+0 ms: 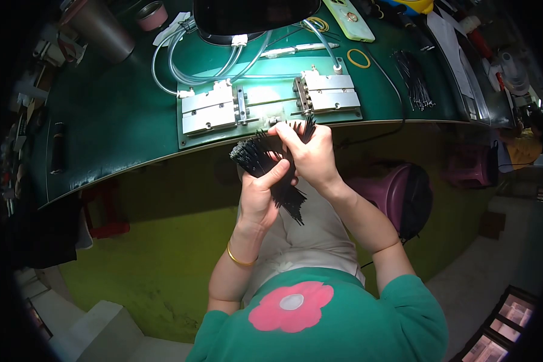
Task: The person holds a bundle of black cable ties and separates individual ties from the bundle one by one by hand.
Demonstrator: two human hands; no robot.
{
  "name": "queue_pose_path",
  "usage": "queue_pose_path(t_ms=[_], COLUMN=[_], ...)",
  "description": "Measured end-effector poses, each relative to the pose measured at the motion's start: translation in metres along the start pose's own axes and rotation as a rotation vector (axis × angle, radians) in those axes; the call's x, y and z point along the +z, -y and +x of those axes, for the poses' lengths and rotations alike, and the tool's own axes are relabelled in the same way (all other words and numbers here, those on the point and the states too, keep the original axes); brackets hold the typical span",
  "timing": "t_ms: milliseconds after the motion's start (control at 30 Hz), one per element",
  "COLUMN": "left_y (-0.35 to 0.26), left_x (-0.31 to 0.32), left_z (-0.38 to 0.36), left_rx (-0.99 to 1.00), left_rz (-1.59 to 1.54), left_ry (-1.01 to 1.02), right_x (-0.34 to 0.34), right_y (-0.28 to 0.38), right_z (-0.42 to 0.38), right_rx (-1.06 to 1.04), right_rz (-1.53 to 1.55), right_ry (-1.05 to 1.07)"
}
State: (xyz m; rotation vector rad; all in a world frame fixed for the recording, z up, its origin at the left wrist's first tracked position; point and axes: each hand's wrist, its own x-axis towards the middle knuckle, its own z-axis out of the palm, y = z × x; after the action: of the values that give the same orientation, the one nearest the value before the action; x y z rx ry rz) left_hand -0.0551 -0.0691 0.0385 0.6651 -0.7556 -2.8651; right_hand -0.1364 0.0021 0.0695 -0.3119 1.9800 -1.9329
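Note:
My left hand (260, 196) is wrapped round a thick bundle of thin black wires (253, 155), just in front of the table edge. The bundle's pale-tipped ends fan out at upper left, and its dark tails hang below my palm. Close against it, my right hand (315, 158) is closed on a few black wires (309, 128) that stick out above its fingers. Its exact finger grip is partly hidden. Beyond the hands is a fixture with two silver blocks, a left block (208, 113) and a right block (332, 92), on a pale green base plate (265, 95).
Clear tubes (172, 60) run to the blocks. A dark lamp head (256, 15) overhangs the green table (120, 120). Further right lie a phone (350, 19), a yellow band (358, 58) and more black wires (413, 81). A tumbler (99, 30) stands at left; a purple stool (383, 190) is below.

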Motion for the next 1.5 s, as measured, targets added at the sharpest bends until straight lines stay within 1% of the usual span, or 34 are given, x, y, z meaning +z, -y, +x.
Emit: queue_pose_path(t_ms=[133, 400, 667, 767, 1033, 1300, 1500], left_y=[0.001, 0.001, -0.002, -0.002, -0.002, 0.0, 0.002], left_x=[0.001, 0.003, 0.003, 0.003, 0.004, 0.004, 0.003], left_z=[0.002, 0.004, 0.003, 0.001, -0.001, 0.0, 0.002], left_rx=[0.011, 0.015, -0.011, -0.018, -0.018, 0.0, 0.017], left_rz=[0.008, 0.007, -0.027, -0.041, -0.045, -0.026, -0.012], left_ry=[-0.015, -0.008, -0.005, 0.015, 0.012, -0.007, 0.007], right_x=[-0.002, -0.004, 0.0, -0.002, -0.001, 0.0, -0.004], right_y=[0.001, -0.002, -0.001, 0.008, 0.006, -0.001, 0.003], right_z=[0.002, 0.007, 0.002, -0.001, -0.004, 0.001, 0.003], right_rx=[0.04, 0.004, 0.065, 0.095, 0.037, 0.034, 0.081], right_rz=[0.021, 0.004, 0.087, 0.094, 0.07, 0.029, 0.025], right_ry=[0.006, 0.025, -0.011, 0.077, 0.062, 0.001, 0.041])
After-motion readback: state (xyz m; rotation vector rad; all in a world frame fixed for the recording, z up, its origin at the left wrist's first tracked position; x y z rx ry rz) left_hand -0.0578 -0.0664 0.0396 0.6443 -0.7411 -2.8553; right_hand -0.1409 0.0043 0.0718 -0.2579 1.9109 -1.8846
